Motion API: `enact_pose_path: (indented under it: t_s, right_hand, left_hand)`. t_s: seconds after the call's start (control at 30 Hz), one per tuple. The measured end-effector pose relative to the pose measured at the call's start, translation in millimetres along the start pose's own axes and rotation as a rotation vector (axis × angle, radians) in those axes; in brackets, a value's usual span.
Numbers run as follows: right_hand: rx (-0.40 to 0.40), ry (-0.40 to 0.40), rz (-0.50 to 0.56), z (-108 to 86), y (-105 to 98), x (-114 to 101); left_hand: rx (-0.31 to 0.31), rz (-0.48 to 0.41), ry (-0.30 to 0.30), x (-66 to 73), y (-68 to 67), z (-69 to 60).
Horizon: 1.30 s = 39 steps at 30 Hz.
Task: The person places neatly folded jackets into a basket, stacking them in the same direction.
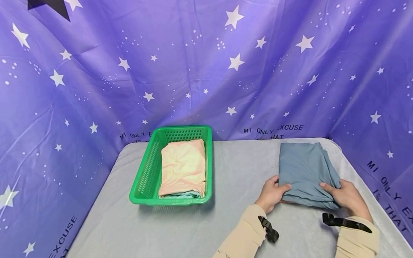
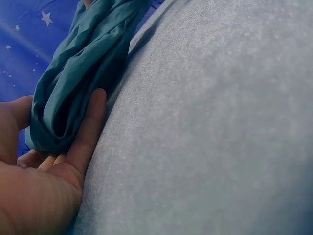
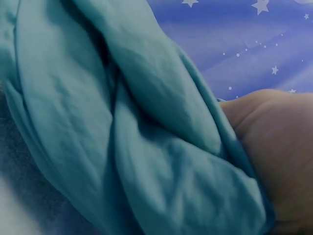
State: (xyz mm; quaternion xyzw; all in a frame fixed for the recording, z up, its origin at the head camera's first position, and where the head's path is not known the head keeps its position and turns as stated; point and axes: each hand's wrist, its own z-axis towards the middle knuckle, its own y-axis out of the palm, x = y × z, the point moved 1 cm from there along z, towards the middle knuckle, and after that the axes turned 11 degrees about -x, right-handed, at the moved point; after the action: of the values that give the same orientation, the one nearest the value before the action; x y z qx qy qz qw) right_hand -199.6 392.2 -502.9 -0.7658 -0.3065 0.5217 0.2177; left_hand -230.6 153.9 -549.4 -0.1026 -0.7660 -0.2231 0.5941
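Observation:
A folded blue-grey cloth (image 1: pixel 301 171) lies at the right of the table, its layers bunched along the near edge. My left hand (image 1: pixel 271 194) grips its near left corner, thumb on top; in the left wrist view the fingers of the left hand (image 2: pixel 49 181) reach under the rounded fold of the cloth (image 2: pixel 73 93). At the near right corner my right hand (image 1: pixel 349 198) holds the cloth with the thumb on top and the other fingers hidden beneath. Thick folds of the cloth (image 3: pixel 161 147) fill the right wrist view, beside part of the right hand (image 3: pixel 279 152).
A green basket (image 1: pixel 135 200) stands left of centre on the grey table cover (image 1: pixel 155 237). Inside it lies a folded peach cloth (image 1: pixel 184 164) on top of a light teal one (image 1: pixel 183 195). Purple star-patterned curtains (image 1: pixel 190 68) enclose the back and sides.

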Motion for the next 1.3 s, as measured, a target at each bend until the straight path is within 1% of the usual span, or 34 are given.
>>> enact_pose_path:
  t_s: [0.17, 0.3, 0.5, 0.67, 0.8, 0.97, 1.07, 1.13, 1.3]
  right_hand:
    - [0.013, -0.019, 0.013, -2.4, -0.5, 0.3]
    - [0.047, -0.047, 0.009, -3.7, -0.7, -0.6]
    - [0.109, -0.083, -0.056, -6.1, 0.6, -6.0]
    - [0.178, -0.147, -0.110, -7.7, 1.8, -12.7]
    - [0.219, -0.188, -0.131, -9.7, 1.4, -17.0]
    - [0.243, -0.205, -0.136, -11.1, 0.9, -22.8]
    - [0.250, -0.221, -0.133, -11.5, 2.4, -28.6]
    - [0.252, -0.235, -0.125, -11.7, 3.9, -33.1]
    - [0.268, -0.252, -0.109, -11.5, 6.4, -42.8]
  left_hand:
    - [-0.025, -0.055, 0.016, -2.8, -0.3, -0.5]
    - [-0.039, -0.069, 0.019, -4.4, -0.6, -0.5]
    - [-0.029, -0.099, 0.005, -5.5, -1.8, -1.3]
    - [-0.026, -0.144, 0.009, -6.4, -2.2, -2.0]
    - [-0.032, -0.186, 0.038, -7.6, -1.9, -1.8]
    - [-0.037, -0.239, 0.083, -8.0, -2.4, -1.9]
    - [-0.027, -0.247, 0.094, -6.8, -4.4, -2.9]
    - [-0.011, -0.233, 0.100, -4.8, -6.8, -3.4]
    - [0.008, -0.214, 0.103, 6.0, -13.9, -7.6]
